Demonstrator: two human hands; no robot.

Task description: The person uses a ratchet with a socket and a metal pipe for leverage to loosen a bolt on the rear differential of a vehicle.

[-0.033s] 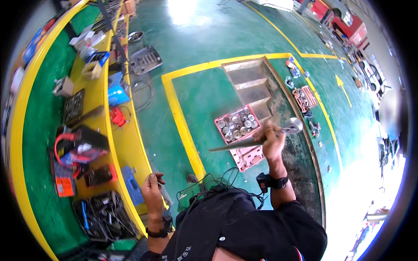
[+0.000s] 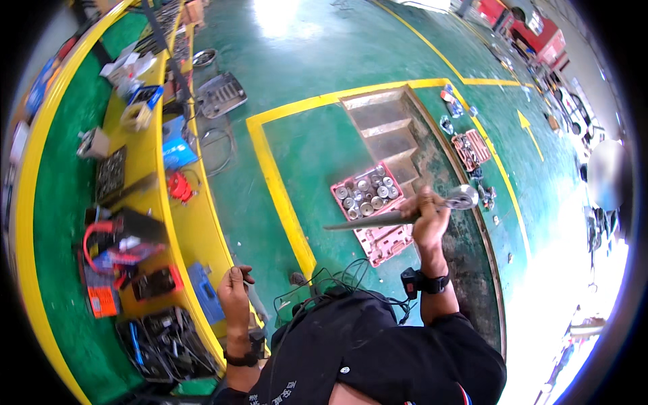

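My right hand (image 2: pixel 430 226) grips a long metal wrench (image 2: pixel 378 221) in front of me. Its narrow handle points left and its round silver head sticks out on the right. Beneath and beyond it, an open pink case (image 2: pixel 383 244) lies on the floor, holding several round metal cup-shaped sockets (image 2: pixel 366 208) in its far half. The near half, with moulded recesses, is partly behind my right hand and the wrench. My left hand (image 2: pixel 234 295) is low on the left beside the yellow bench edge, fingers curled; what is in them, if anything, is hidden.
A yellow bench (image 2: pixel 192 223) on the left bears a blue box (image 2: pixel 204 291), a black tool tray (image 2: pixel 165 341) and a red device (image 2: pixel 179 186). A sunken pit with steps (image 2: pixel 385 145) opens right of the pink case. Another open tool case (image 2: pixel 470 150) lies beyond. Cables (image 2: pixel 351 273) hang at my waist.
My right hand and the wrench have shifted slightly to the right, and the round head shows a little farther over. My left hand looks nearly unmoved.
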